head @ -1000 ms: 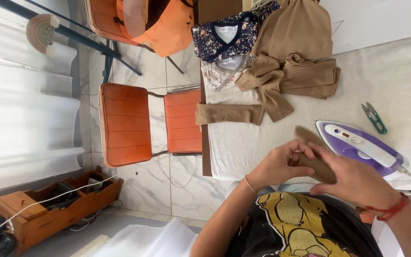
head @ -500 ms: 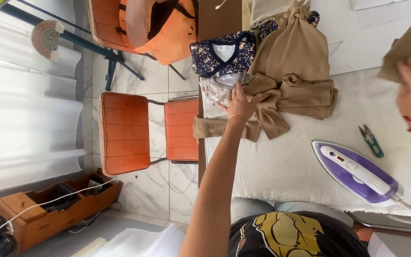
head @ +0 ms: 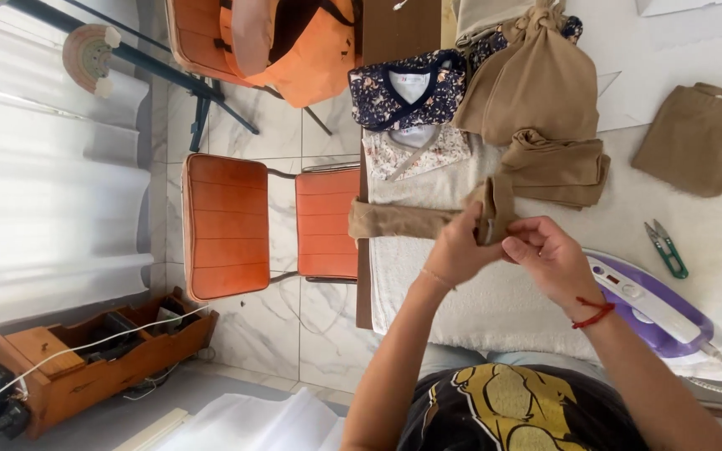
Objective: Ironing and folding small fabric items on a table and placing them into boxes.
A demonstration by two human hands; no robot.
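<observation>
Seemingly tan, rumpled knit garment point(head: 428, 219)

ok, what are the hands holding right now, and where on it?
Both hands, left hand and right hand, pinch the tan garment at its near end, where the cloth bunches up; the rest trails across the white towel toward the table edge.

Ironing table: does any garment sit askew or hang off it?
Yes. The tan garment pinched by the left hand and right hand trails past the table edge towards the orange chair.
</observation>
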